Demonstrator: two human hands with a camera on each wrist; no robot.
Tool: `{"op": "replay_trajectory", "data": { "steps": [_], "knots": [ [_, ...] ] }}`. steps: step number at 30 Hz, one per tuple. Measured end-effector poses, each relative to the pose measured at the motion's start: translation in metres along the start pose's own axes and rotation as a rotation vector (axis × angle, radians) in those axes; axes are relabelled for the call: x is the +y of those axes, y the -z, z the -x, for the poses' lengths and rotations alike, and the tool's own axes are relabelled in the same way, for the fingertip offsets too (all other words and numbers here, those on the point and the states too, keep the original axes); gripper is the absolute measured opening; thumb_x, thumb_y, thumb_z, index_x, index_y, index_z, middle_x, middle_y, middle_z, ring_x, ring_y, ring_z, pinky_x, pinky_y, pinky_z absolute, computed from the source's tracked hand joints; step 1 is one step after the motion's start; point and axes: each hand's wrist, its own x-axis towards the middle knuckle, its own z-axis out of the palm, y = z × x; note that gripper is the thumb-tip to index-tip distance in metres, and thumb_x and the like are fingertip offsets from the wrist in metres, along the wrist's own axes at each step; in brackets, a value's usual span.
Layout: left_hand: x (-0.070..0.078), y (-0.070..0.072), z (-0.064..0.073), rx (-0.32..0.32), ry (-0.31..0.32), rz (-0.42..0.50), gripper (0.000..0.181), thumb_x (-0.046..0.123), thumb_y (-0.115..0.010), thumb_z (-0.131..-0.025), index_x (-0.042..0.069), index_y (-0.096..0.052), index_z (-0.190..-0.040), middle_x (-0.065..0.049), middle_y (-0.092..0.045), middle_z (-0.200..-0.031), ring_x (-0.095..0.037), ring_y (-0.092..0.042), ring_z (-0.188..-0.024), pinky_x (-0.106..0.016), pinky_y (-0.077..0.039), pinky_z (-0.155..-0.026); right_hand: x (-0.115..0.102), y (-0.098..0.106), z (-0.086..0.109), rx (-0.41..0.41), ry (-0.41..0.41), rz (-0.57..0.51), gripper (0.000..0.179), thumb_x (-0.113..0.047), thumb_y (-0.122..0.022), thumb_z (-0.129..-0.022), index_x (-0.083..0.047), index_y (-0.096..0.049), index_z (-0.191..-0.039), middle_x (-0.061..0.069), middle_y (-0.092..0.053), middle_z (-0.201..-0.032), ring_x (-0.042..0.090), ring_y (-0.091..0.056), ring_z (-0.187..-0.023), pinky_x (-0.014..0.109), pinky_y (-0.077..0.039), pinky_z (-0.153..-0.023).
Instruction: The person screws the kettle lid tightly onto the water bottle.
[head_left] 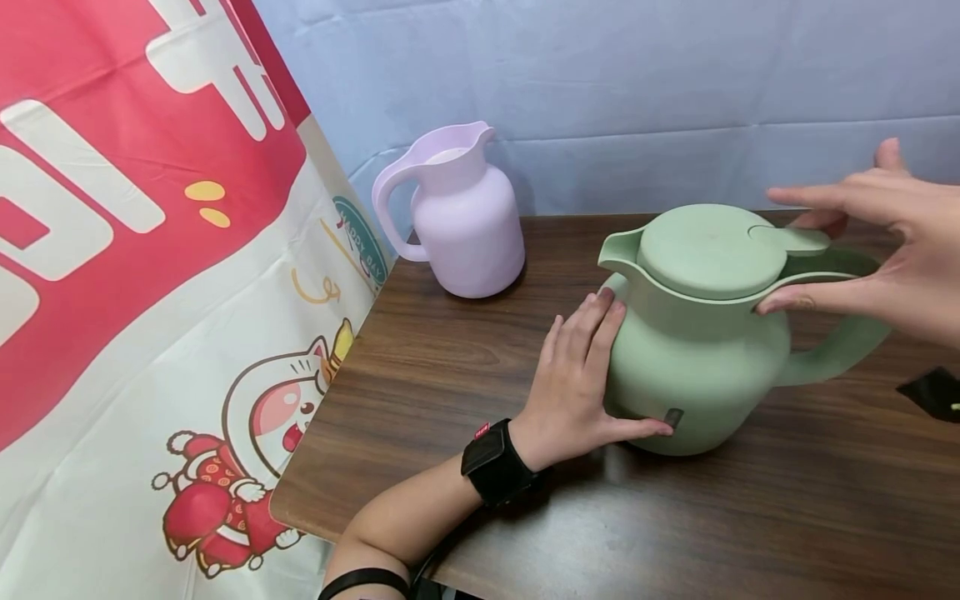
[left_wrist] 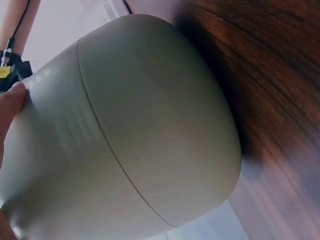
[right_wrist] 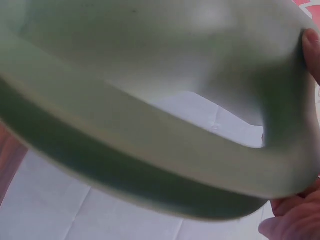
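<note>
One brown table (head_left: 420, 400) carries a green jug (head_left: 697, 367), standing to the right of a lilac jug (head_left: 472, 225) that only the head view shows. The left hand (head_left: 570, 392) presses spread fingers to the green jug's side; the right hand (head_left: 915, 242) spreads thumb and fingers about the top of its handle (head_left: 836, 358). The left wrist view alone reveals a thin seam (left_wrist: 105, 136) round the body.
</note>
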Motion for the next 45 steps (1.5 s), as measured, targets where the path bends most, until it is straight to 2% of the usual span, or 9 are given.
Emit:
{"op": "replay_trajectory", "data": {
  "steps": [5,6,10,14,22,29,33,38,45],
  "knots": [
    [0.000,0.000,0.000,0.010,-0.006,-0.006,0.135,0.071,-0.078,-0.052,0.005,-0.011,-0.148,-0.012,-0.017,-0.153,-0.024,-0.015,-0.143,-0.048,-0.021,-0.109,-0.073,-0.005,-0.019,0.029,0.018,0.073,0.080,-0.007,-0.095,-0.023,0.002,-0.073,-0.100,0.005,-0.065,-0.073,0.000,-0.050,-0.072,0.038,-0.014,-0.112],
    [0.000,0.000,0.000,0.013,-0.008,-0.007,0.135,0.071,-0.078,-0.052,0.005,-0.011,-0.148,-0.012,-0.017,-0.153,-0.024,-0.015,-0.142,-0.048,-0.020,-0.109,-0.106,-0.006,-0.029,0.024,0.027,0.120,0.076,-0.012,-0.095,-0.029,0.000,-0.074,-0.100,0.004,-0.063,-0.072,-0.002,-0.044,-0.073,0.035,-0.019,-0.110],
    [-0.001,-0.001,0.000,0.027,-0.021,-0.009,0.134,0.071,-0.078,-0.052,0.004,-0.012,-0.148,-0.013,-0.018,-0.153,-0.026,-0.018,-0.142,-0.047,-0.022,-0.109,-0.106,-0.012,-0.018,0.099,0.048,0.166,0.071,-0.037,-0.094,-0.043,-0.004,-0.074,-0.103,0.011,-0.067,-0.086,0.001,-0.044,-0.082,0.021,-0.031,-0.095],
    [-0.001,-0.003,-0.001,0.044,-0.043,-0.010,0.133,0.071,-0.077,-0.053,0.003,-0.013,-0.147,-0.013,-0.019,-0.152,-0.026,-0.019,-0.141,-0.047,-0.025,-0.107,-0.109,-0.019,-0.005,0.183,0.016,0.153,0.069,-0.034,-0.093,-0.048,-0.003,-0.073,-0.106,0.014,-0.069,-0.104,0.009,-0.054,-0.098,0.020,-0.032,-0.091],
    [0.001,-0.004,-0.003,0.032,-0.045,-0.005,0.133,0.071,-0.077,-0.053,0.003,-0.012,-0.147,-0.013,-0.018,-0.153,-0.025,-0.017,-0.142,-0.047,-0.023,-0.108,-0.124,-0.027,0.018,0.206,-0.017,0.206,0.069,-0.051,-0.071,-0.080,0.002,-0.062,-0.123,0.018,-0.056,-0.130,0.033,-0.050,-0.121,0.039,-0.030,-0.105],
    [0.002,0.002,-0.001,-0.028,-0.001,-0.036,0.136,0.072,-0.077,-0.053,0.006,-0.009,-0.150,-0.011,-0.016,-0.154,-0.022,-0.012,-0.143,-0.048,-0.018,-0.110,-0.160,-0.055,0.030,0.383,0.153,0.176,0.057,-0.046,-0.061,-0.089,0.005,-0.065,-0.113,0.025,-0.059,-0.120,0.040,-0.050,-0.119,0.056,-0.026,-0.105],
    [0.003,0.008,0.000,-0.067,-0.016,-0.071,0.136,0.072,-0.075,-0.056,0.001,-0.007,-0.149,-0.014,-0.011,-0.156,-0.025,-0.010,-0.144,-0.050,-0.021,-0.109,-0.173,-0.069,0.041,0.334,0.216,0.200,0.051,-0.039,-0.057,-0.093,0.006,-0.061,-0.117,0.028,-0.057,-0.121,0.043,-0.048,-0.120,0.049,-0.029,-0.105],
    [0.001,0.020,0.001,-0.184,-0.074,-0.104,0.130,0.066,-0.079,-0.057,0.005,-0.012,-0.150,-0.014,0.003,-0.158,-0.026,-0.001,-0.144,-0.053,-0.018,-0.109,-0.176,-0.083,0.057,0.203,0.216,0.204,0.058,-0.042,-0.051,-0.096,0.007,-0.050,-0.128,0.031,-0.045,-0.131,0.044,-0.041,-0.126,0.036,-0.027,-0.109],
    [0.001,0.025,-0.001,-0.256,-0.123,-0.131,0.122,0.058,-0.084,-0.059,0.010,-0.020,-0.151,-0.010,0.007,-0.158,-0.024,0.002,-0.144,-0.056,-0.009,-0.109,-0.174,-0.098,0.068,0.159,0.177,0.240,0.067,-0.049,-0.048,-0.095,-0.001,-0.038,-0.141,0.028,-0.028,-0.143,0.048,-0.027,-0.132,0.053,-0.019,-0.109]
  ]
}}
